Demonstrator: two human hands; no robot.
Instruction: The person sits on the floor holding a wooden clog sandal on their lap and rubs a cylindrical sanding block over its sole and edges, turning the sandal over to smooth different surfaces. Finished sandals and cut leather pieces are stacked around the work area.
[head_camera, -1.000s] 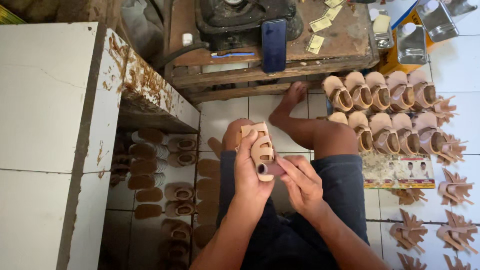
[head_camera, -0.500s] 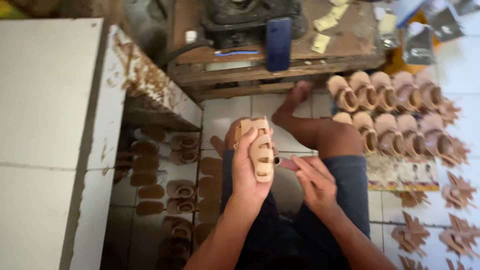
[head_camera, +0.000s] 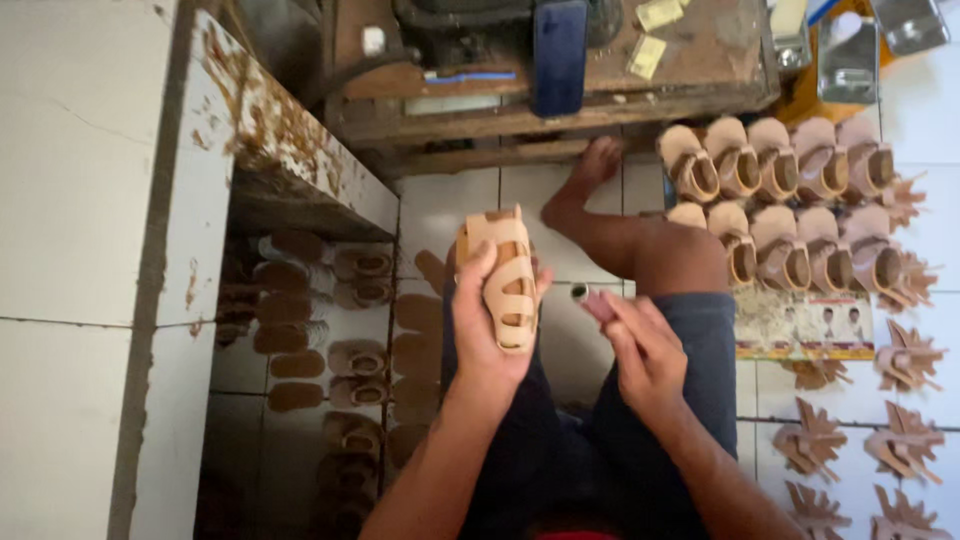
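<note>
Above the lap, over the tiled floor (head_camera: 455, 205) in the head view: keep the left hand (head_camera: 487, 325) clamped round the tan strapped sandal upper (head_camera: 507, 280), held upright, while steadying the small tube-like tool (head_camera: 592, 301) pinched in the right hand (head_camera: 645, 350) just beside it, short of touching.

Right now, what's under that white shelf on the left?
Under the white tiled shelf, tan soles and small strappy sandal tops lie in rows on the floor. It is dark there, and the shelf covers whatever lies farther back.
</note>
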